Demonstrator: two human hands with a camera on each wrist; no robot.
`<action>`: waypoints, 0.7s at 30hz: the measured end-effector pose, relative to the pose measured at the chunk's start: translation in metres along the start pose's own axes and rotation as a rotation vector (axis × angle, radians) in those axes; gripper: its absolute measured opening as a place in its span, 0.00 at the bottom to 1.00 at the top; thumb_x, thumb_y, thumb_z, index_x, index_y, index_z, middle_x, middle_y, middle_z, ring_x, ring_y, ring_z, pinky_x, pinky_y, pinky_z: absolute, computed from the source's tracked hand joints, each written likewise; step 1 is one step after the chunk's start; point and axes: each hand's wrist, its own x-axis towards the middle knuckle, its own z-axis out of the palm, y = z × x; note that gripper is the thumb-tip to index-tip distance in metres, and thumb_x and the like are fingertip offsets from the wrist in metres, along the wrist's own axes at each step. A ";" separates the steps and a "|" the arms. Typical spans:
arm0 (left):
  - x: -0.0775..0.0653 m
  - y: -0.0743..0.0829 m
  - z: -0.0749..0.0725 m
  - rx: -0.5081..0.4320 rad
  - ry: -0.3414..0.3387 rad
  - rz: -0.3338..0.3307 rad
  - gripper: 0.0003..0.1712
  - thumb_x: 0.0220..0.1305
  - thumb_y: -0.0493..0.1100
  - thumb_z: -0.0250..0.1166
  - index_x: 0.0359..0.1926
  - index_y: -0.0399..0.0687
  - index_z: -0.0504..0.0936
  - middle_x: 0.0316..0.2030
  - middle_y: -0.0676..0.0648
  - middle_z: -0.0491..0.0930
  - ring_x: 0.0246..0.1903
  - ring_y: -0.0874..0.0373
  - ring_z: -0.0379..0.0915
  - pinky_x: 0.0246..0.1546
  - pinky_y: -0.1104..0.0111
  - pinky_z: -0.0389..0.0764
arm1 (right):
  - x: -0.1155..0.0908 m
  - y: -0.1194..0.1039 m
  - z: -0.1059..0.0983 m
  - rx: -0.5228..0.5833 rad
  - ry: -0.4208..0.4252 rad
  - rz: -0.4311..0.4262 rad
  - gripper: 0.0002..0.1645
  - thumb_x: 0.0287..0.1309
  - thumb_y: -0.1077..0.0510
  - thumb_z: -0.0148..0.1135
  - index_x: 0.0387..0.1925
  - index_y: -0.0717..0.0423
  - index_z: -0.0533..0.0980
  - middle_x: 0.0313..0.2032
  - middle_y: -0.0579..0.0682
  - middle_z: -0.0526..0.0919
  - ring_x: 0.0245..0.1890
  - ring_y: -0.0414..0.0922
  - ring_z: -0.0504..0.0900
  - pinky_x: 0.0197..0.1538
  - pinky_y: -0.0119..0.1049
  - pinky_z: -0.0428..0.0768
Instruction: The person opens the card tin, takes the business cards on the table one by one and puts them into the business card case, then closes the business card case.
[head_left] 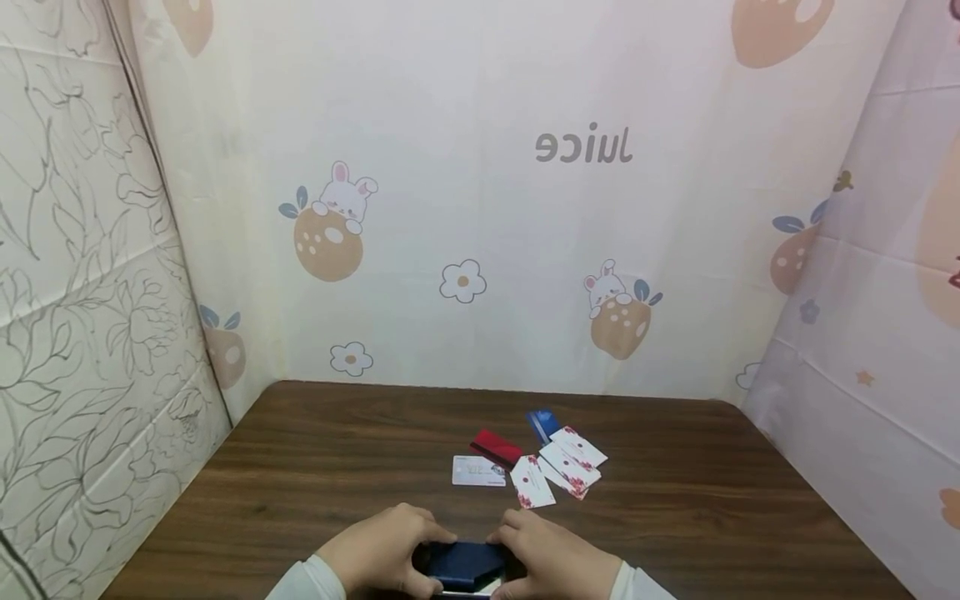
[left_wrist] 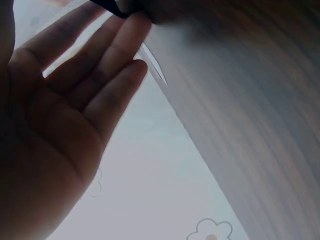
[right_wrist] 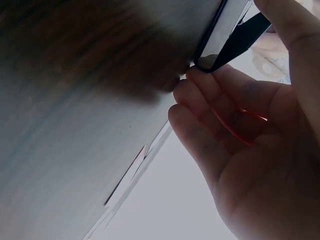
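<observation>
At the near edge of the head view lies a dark blue card case (head_left: pixel 465 564) with an angled flap, a pale strip showing along its near side. My left hand (head_left: pixel 390 546) grips its left end between thumb and fingers. The opposite end is held the same way by my right hand (head_left: pixel 553 554). In the right wrist view the case (right_wrist: pixel 242 42) stands partly open, with a whitish inside under the dark flap. Only a dark corner of the case (left_wrist: pixel 112 7) shows at the top of the left wrist view.
Beyond the hands, cards lie on the brown wooden table (head_left: pixel 337 450): a silver card (head_left: pixel 477 472), a red card (head_left: pixel 495 448), a blue card (head_left: pixel 542 425) and several white cards with red flowers (head_left: pixel 532 482), some overlapping. Printed curtains (head_left: pixel 480 208) enclose the back and sides.
</observation>
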 end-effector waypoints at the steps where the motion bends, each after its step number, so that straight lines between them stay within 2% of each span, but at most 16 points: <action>1: 0.000 -0.001 -0.001 -0.012 0.001 0.005 0.26 0.57 0.53 0.73 0.55 0.49 0.86 0.40 0.63 0.80 0.33 0.72 0.72 0.35 0.77 0.76 | 0.000 0.001 0.000 0.007 0.001 0.000 0.35 0.58 0.32 0.67 0.55 0.52 0.80 0.41 0.35 0.73 0.38 0.29 0.69 0.41 0.27 0.77; 7: -0.001 -0.004 -0.004 0.007 0.024 0.081 0.20 0.61 0.53 0.71 0.52 0.53 0.87 0.43 0.63 0.81 0.37 0.73 0.73 0.38 0.77 0.77 | -0.002 0.002 -0.002 0.023 -0.011 0.011 0.36 0.58 0.31 0.65 0.57 0.52 0.79 0.41 0.34 0.74 0.38 0.29 0.69 0.40 0.27 0.77; 11: -0.001 -0.004 -0.007 0.028 0.042 0.136 0.16 0.62 0.52 0.71 0.49 0.54 0.88 0.42 0.64 0.82 0.36 0.74 0.73 0.38 0.79 0.76 | -0.002 0.002 -0.003 0.061 -0.029 0.029 0.34 0.63 0.32 0.61 0.58 0.51 0.79 0.42 0.34 0.75 0.37 0.30 0.71 0.40 0.28 0.78; 15: -0.003 -0.004 -0.008 0.036 0.072 0.165 0.13 0.63 0.50 0.70 0.47 0.53 0.89 0.41 0.64 0.83 0.36 0.76 0.73 0.38 0.82 0.75 | -0.002 0.003 -0.004 0.076 -0.005 0.015 0.28 0.69 0.37 0.58 0.56 0.52 0.80 0.42 0.35 0.78 0.37 0.29 0.73 0.41 0.28 0.78; 21: -0.007 -0.004 -0.010 0.024 0.116 0.188 0.10 0.64 0.47 0.71 0.45 0.52 0.89 0.40 0.64 0.84 0.37 0.77 0.76 0.38 0.82 0.76 | -0.001 0.003 -0.003 0.019 0.060 -0.018 0.15 0.70 0.47 0.61 0.51 0.48 0.82 0.39 0.33 0.78 0.34 0.28 0.72 0.40 0.27 0.78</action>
